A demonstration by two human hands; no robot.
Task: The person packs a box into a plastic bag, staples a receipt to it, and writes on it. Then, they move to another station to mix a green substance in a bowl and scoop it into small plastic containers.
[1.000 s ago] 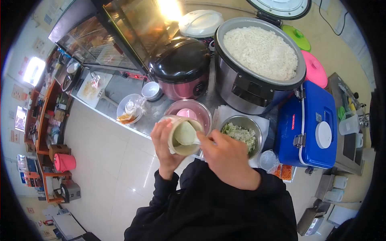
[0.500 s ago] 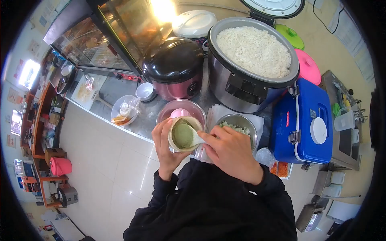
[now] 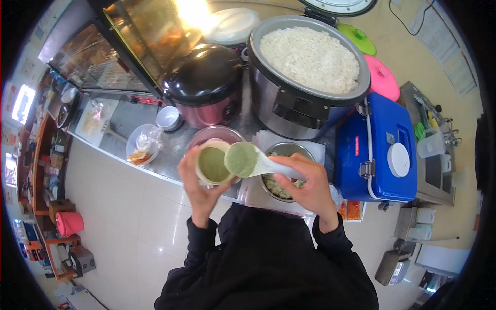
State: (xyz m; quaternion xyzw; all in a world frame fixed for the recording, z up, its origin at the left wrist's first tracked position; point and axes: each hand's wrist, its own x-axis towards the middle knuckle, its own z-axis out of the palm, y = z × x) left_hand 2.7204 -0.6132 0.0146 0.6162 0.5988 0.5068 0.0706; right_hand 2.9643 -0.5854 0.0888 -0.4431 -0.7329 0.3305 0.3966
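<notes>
My left hand [image 3: 195, 188] is wrapped round a small round container [image 3: 214, 165] holding green powder. In my right hand [image 3: 310, 186] is the handle of a white spoon [image 3: 263, 165], whose bowl carries a heap of green powder [image 3: 241, 159] beside the container's right rim. Below and behind the spoon sits a metal bowl [image 3: 311, 154] with rice and bits of green in it, partly covered by my right hand. A pink-rimmed bowl [image 3: 227, 133] stands behind the container, partly hidden by it.
A large open cooker [image 3: 279, 111] full of white rice stands at the back, beside a closed black-lidded cooker [image 3: 204, 85]. To the right is a blue cooler box [image 3: 380, 155]. A plastic bowl [image 3: 135, 142] with a bag and food lies left on the metal counter.
The spoon has come up out of the container with green powder on it and moved right with my right hand. The whole view has shifted slightly.
</notes>
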